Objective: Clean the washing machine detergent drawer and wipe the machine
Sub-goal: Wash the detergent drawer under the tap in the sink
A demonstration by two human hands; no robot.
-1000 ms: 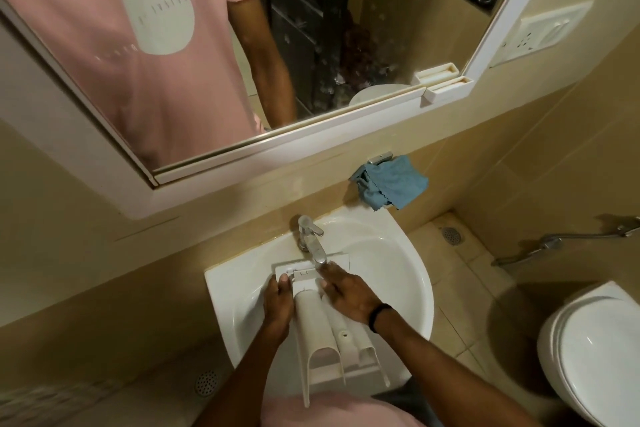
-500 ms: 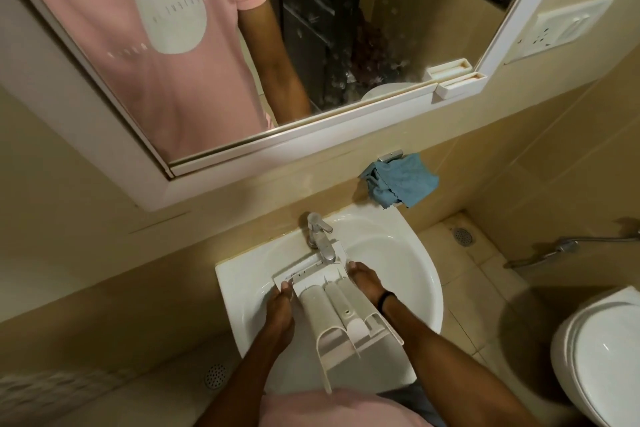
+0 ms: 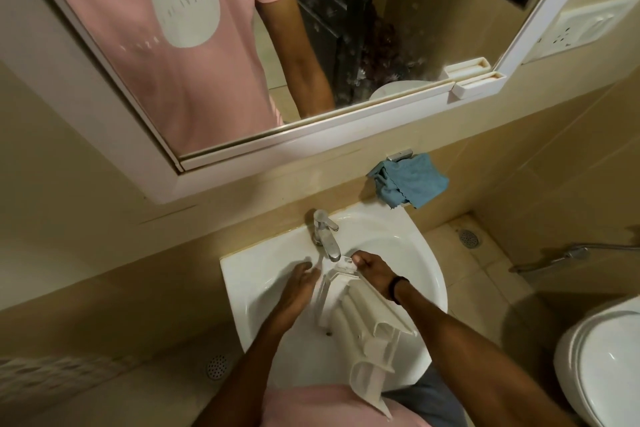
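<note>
1. Head view: a white-framed mirror fills the picture from 10 to 1 o'clock. It reflects a pink shirt and one bare arm.
2. A white sink is fixed to the beige tiled wall at 6 o'clock.
3. A white toilet sits at 4 o'clock, cut off by the picture's edge.
4. The detergent drawer, white plastic, lies tilted in the sink. Its far end is under the tap at 12 o'clock, and its near end juts over the front rim towards 5 o'clock.
5. The right hand is at the drawer's far end, its grip closed round that end with fingers curled over the edge.
6. The left hand is just beside the drawer at 9 o'clock. It is blurred, its grip open with fingers straight. Whether it touches the drawer cannot be told.
7. A blue cloth hangs on the wall at 1 o'clock from the sink.
8. A chrome tap stands on the sink's back rim.
9. A black wristband circles the right wrist.
</note>
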